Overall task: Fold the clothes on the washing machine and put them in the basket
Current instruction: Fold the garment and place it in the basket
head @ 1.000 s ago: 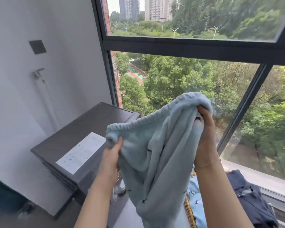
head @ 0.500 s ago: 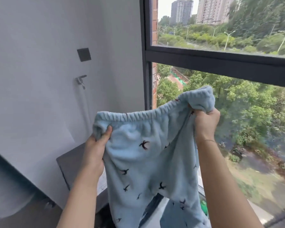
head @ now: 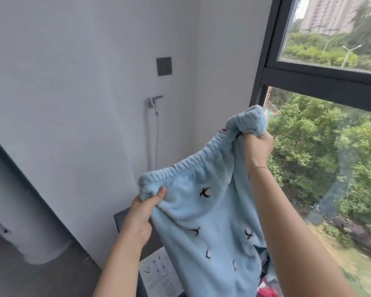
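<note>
I hold up light blue fleece trousers printed with small dark birds, the elastic waistband stretched between both hands. My left hand grips the waistband's left end, low and near. My right hand clutches the bunched right end, higher, in front of the window. The legs hang down out of frame. Below them shows a corner of the dark washing machine with a white label. The basket is hidden.
A white wall with a grey socket and a chrome tap with a hose stands ahead. A black-framed window fills the right side. Red fabric peeks out at the bottom edge.
The view has swung left and up toward the wall. The trousers went from bunched to spread by the waistband, the right end raised higher than the left.
</note>
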Demonstrator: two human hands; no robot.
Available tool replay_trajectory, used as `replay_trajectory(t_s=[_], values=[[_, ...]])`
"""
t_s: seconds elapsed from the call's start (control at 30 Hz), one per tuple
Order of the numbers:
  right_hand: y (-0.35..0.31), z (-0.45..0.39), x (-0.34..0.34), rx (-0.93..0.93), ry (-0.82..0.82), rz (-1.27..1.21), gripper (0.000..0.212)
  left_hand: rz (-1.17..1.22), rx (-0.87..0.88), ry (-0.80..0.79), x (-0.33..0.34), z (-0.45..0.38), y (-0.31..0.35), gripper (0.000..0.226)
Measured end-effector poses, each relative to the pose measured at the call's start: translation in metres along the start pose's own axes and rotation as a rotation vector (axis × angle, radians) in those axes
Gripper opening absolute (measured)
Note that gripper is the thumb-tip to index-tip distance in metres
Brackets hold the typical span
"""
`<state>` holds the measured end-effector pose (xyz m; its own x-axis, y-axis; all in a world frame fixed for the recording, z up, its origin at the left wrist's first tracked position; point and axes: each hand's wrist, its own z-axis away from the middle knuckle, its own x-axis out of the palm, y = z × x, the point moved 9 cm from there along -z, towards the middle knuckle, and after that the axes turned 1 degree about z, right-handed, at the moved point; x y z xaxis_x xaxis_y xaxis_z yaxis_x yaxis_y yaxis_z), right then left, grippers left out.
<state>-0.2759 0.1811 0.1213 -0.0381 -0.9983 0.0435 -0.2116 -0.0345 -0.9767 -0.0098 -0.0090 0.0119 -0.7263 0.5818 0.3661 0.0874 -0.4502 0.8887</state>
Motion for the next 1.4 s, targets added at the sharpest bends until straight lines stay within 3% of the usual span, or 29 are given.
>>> replay_trajectory(t_s=[0.13,0.23,0.33,0.47,0.57,0.63,0.73,0.93,1.03,1.13,1.2,1.27,1.33,1.4], values=[[-0.006,0.005,0.096,-0.034,-0.063,0.113,0.029,0.069,-0.071,0.051,-0.054,-0.043,-0.002,0.035],[0.009,0.013,0.183,0.015,-0.140,0.172,0.018,0.081,-0.113,0.114,-0.100,-0.079,0.003,0.029],[0.058,0.027,0.241,0.125,-0.186,0.247,0.017,0.083,-0.148,0.150,-0.145,-0.120,0.001,0.024],[0.147,0.066,0.285,0.285,-0.418,0.496,0.037,0.040,-0.282,0.150,-0.195,-0.167,-0.037,0.020],[0.189,0.103,0.263,0.327,-0.407,0.565,0.049,-0.031,-0.410,0.181,-0.225,-0.182,-0.079,0.034],[0.203,0.135,0.234,0.340,-0.334,0.534,0.036,-0.065,-0.445,0.206,-0.239,-0.183,-0.096,0.033],[0.228,0.198,0.195,0.420,-0.362,0.516,0.025,-0.040,-0.441,0.222,-0.248,-0.182,-0.104,0.024],[0.265,0.290,0.124,0.551,-0.520,0.925,0.017,0.010,-0.397,0.238,-0.257,-0.183,-0.106,0.029],[0.270,0.318,0.117,0.735,-0.598,0.741,0.014,0.003,-0.398,0.247,-0.263,-0.187,-0.099,0.037],[0.267,0.335,0.123,0.823,-0.676,0.564,0.018,-0.329,-0.344,0.321,-0.272,-0.194,-0.091,0.045],[0.262,0.321,0.109,0.703,-0.496,0.562,0.022,-0.692,-0.268,0.383,-0.263,-0.189,-0.073,0.070],[0.251,0.304,0.082,0.509,-0.279,0.646,0.022,-1.038,-0.030,0.350,-0.232,-0.180,-0.049,0.079],[0.242,0.293,0.052,0.360,-0.126,0.773,0.020,-1.191,0.240,0.089,-0.175,-0.172,-0.052,0.066],[0.246,0.287,0.028,0.323,-0.066,0.952,0.028,-1.315,0.294,-0.290,-0.116,-0.161,-0.087,0.050]])
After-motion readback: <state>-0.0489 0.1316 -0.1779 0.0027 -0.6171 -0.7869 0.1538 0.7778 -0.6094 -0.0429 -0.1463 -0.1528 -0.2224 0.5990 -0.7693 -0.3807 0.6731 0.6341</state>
